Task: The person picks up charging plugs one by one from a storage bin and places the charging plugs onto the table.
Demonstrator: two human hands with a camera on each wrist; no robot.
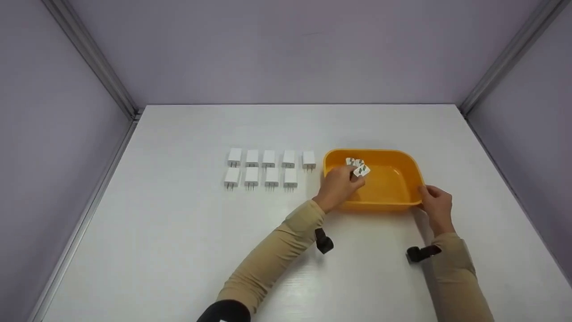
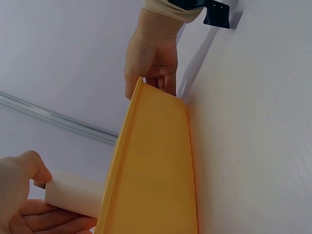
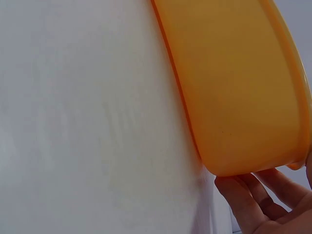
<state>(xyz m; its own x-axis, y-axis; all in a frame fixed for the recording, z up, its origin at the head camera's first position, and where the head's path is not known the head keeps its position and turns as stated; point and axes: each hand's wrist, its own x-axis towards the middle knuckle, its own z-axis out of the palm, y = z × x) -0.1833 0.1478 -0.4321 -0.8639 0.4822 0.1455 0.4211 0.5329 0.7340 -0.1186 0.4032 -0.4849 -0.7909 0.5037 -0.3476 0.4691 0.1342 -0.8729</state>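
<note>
My left hand [image 1: 337, 185] reaches over the left side of an orange plastic basin [image 1: 389, 207]. Between its thumb and fingers it pinches a white charger plug [image 1: 362, 171]; the left wrist view shows this white block [image 2: 75, 193] just beyond the basin's rim. Beside those fingers, more white charger plugs [image 1: 351, 161] show inside the basin at its back left. At the basin's right front corner, my right hand [image 1: 438, 205] grips the rim, thumb at the top edge and fingers [image 3: 241, 202] beneath and against the outer wall.
Left of the basin, several white charger plugs [image 1: 268, 158] lie in two rows on the white table [image 1: 178, 232], prongs toward me. Pale panels [image 1: 295, 53] enclose the table at the back and sides. A black camera mount [image 1: 324, 241] sticks out from the left wrist.
</note>
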